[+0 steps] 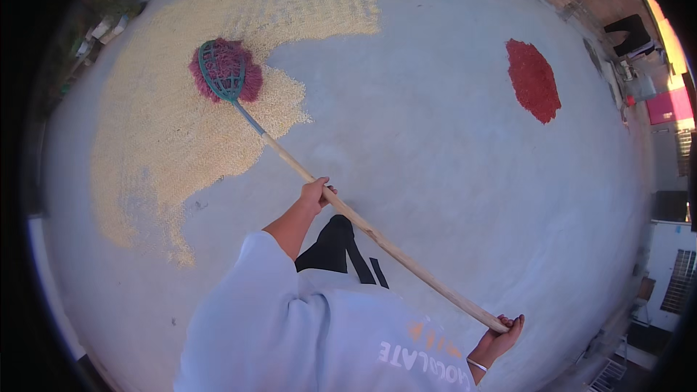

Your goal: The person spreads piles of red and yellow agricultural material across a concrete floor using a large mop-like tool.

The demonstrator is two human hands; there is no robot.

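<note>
Left hand (316, 193): fingers wrapped around the middle of the handle, near the person's body. Right hand (508, 330): grasping the butt end of the same handle, near and to the right; a thin pale bracelet (477, 365) at the wrist.

Broom (374, 234): long, slanting from near right to far left. Handle of pale wood, round, slightly crooked, with a darker knot; a narrow grey-blue sleeve joins it to the head. Head: teal openwork frame, oval, probably plastic, over shaggy purple-pink bristles (250, 76), set against the grain.

Grain (160, 131): pale yellow, loose, spread thin in a broad curved patch, far and left; fine rippled rows at its far side, ragged edges.

Clothing: loose pale shirt (254, 319) with printed lettering; dark trousers (323, 250).

Red heap (534, 80): flat, rough-textured, irregular oval, far right, well apart from the grain.

Floor (435, 160): smooth grey, seemingly concrete.

Right edge: black cloth (628, 33), draped; bright pink sheet (664, 107), flat.
</note>
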